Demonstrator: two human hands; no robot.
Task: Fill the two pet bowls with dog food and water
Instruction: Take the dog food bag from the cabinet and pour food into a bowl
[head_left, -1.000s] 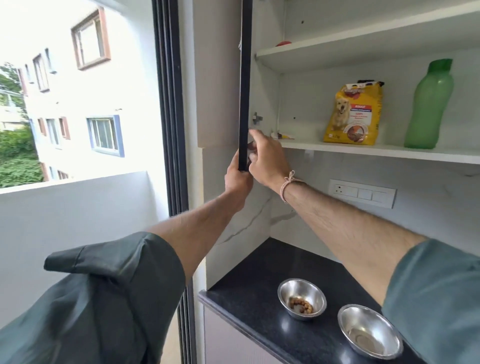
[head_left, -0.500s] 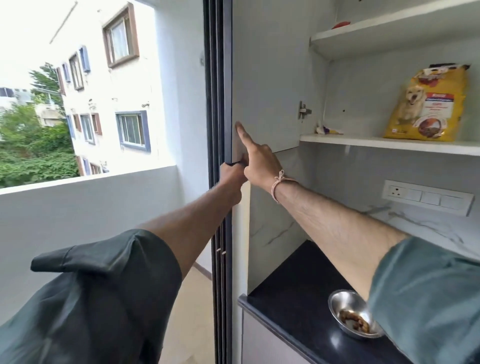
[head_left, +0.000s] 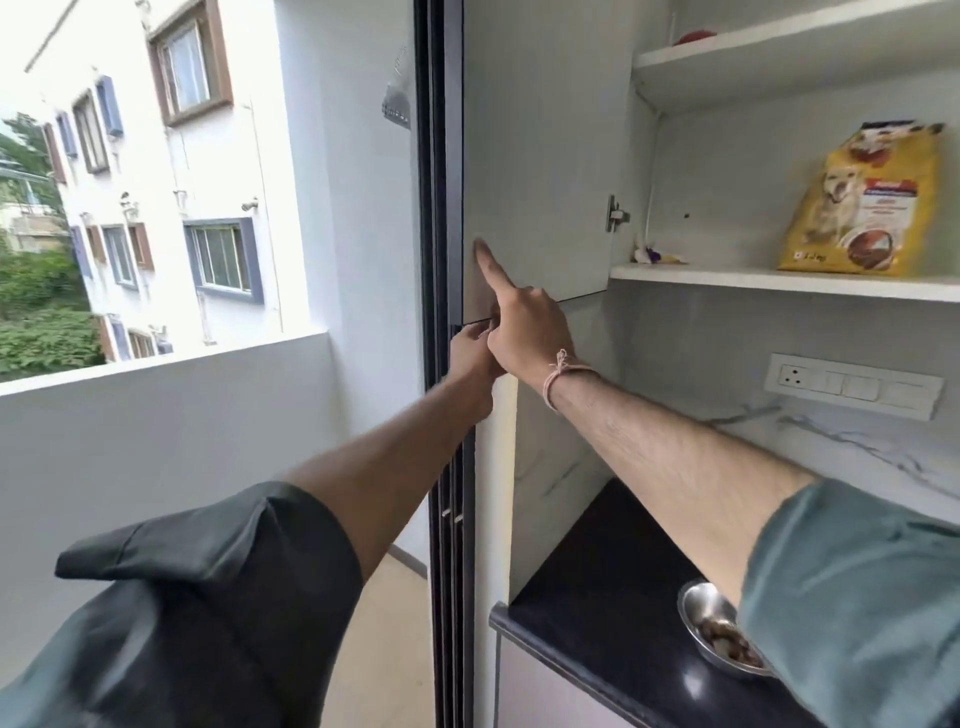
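Head view: I see round steel bowl (head_left: 698, 626) with brown kibble on glossy black tabletop (head_left: 587, 571), lower right, partly behind right sleeve (head_left: 852, 597). Yellow dog-food bag (head_left: 857, 202) upright on white shelf (head_left: 753, 280) above. Left hand (head_left: 470, 356): fingers curled, gripping bottom edge of white cabinet door (head_left: 535, 171). Right hand (head_left: 527, 335) just beside: index finger (head_left: 489, 266) straight on door face, other fingers curled; whether they grip, I cannot tell.

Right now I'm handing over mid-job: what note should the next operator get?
Left hand grips the door's bottom corner; right hand rests its index finger straight on it. Door open. Food bag on the shelf, untouched. One bowl on the counter holds a little kibble; other bowl and water out of view. To do: fetch bag, fill both bowls.
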